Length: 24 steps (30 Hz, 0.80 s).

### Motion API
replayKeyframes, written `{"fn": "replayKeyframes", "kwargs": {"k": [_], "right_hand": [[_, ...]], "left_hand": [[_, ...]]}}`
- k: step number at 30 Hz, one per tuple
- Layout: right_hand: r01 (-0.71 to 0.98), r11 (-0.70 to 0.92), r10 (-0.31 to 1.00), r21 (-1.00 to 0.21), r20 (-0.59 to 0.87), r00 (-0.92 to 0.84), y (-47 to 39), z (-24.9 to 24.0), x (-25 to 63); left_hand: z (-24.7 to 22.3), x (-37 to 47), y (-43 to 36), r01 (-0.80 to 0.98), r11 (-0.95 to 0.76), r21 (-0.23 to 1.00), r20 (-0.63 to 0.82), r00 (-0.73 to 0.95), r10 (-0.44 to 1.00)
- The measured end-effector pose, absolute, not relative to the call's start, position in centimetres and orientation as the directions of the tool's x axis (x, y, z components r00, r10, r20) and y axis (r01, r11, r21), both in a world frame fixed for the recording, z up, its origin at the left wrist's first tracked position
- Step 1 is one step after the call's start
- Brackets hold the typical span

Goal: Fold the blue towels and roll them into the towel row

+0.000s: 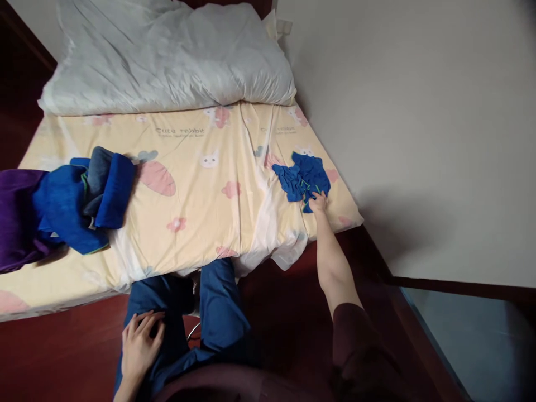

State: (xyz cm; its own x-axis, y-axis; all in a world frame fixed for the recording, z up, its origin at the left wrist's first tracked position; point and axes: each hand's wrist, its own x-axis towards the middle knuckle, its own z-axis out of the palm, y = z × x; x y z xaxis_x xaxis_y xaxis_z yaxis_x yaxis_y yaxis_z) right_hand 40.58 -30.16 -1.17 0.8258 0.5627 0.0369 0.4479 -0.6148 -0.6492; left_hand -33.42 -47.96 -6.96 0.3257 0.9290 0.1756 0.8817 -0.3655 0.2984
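Crumpled blue cloth [304, 177] lies near right edge of bed [196, 223], on the yellow cartoon-print sheet, close to the wall [410, 128]. Right hand [318, 202] at full arm stretch, fingertips on the cloth's near edge, seem to be closing on a fold; can't tell if it's a firm pinch yet. Left hand [140, 340] rests flat, fingers loosely spread, on person's thigh, blue trousers [213, 312]. To do it well, imo: get a full bunch of fabric not just the hem, drag toward body w/o pulling the sheet along. Stack of folded blue and purple clothes [71, 206] sits at left side of bed, well apart. White duvet [167, 56] piled at far end.
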Motion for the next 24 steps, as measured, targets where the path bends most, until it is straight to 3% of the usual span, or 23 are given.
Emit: {"fn": "replayKeyframes", "kwargs": {"k": [8,12,15,20,24], "right_hand": [[0.462,-0.537,0.577,-0.705,0.092,0.811,-30.8,-3.7,40.1],[0.314,-0.295,0.514,-0.902,0.127,0.848,-31.2,-2.1,39.3],[0.264,-0.105,0.488,-0.959,0.182,0.854,-31.1,1.8,38.4],[0.300,0.166,0.623,-0.939,0.336,0.707,-31.6,9.0,30.6],[0.156,0.143,0.837,-0.977,0.203,0.508,-34.6,9.2,15.0]], "left_hand": [[-6.6,-32.4,-47.5,0.904,-0.300,0.304,0.124,0.275,0.953],[-7.0,-32.5,-47.4,0.907,-0.260,0.330,0.098,0.242,0.965],[-6.8,-32.6,-47.4,0.897,-0.245,0.368,0.093,0.226,0.970],[-5.3,-32.2,-48.0,0.855,-0.207,0.477,0.031,0.218,0.975],[-4.2,-31.9,-48.6,0.811,-0.180,0.556,0.006,0.213,0.977]]}}
